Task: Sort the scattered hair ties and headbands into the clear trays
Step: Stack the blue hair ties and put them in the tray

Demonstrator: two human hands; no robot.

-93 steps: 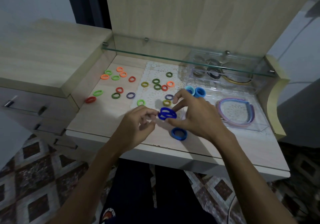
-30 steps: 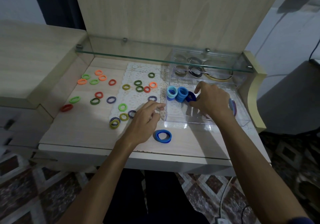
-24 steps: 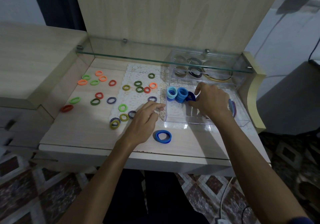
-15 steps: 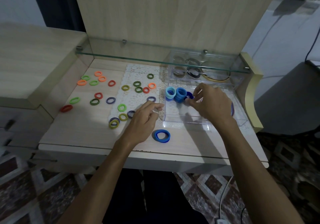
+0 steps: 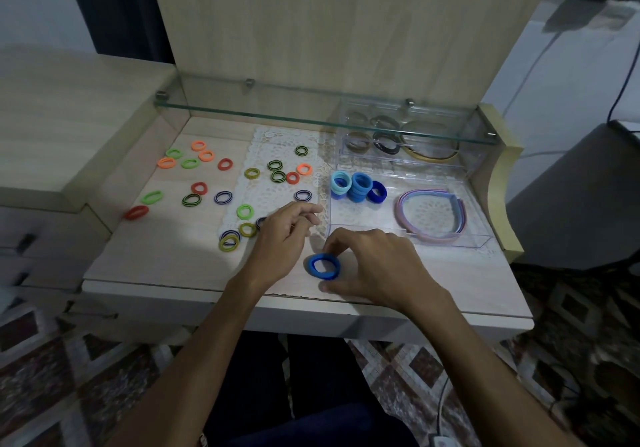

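Reaching back: our right hand (image 5: 375, 266) left near clear tray (image 5: 408, 239), fingers now curling around blue hair tie (image 5: 322, 266) on surface (image 5: 166, 259); dark blue tie (image 5: 376, 192) delivered. Left hand (image 5: 284, 235) relaxed, holding nothing.

Right hand (image 5: 377, 266) pulled back out of the clear tray (image 5: 408, 239), now curled around the blue hair tie (image 5: 322, 266) at 6 o'clock on the worktop (image 5: 180, 259).

We see a blue hair tie (image 5: 322, 266) lying flat just in front of the near clear tray (image 5: 446, 242), which holds stacked blue ties (image 5: 358, 186) and pastel headbands (image 5: 429, 214), with small coloured ties (image 5: 221, 183) scattered to its left.
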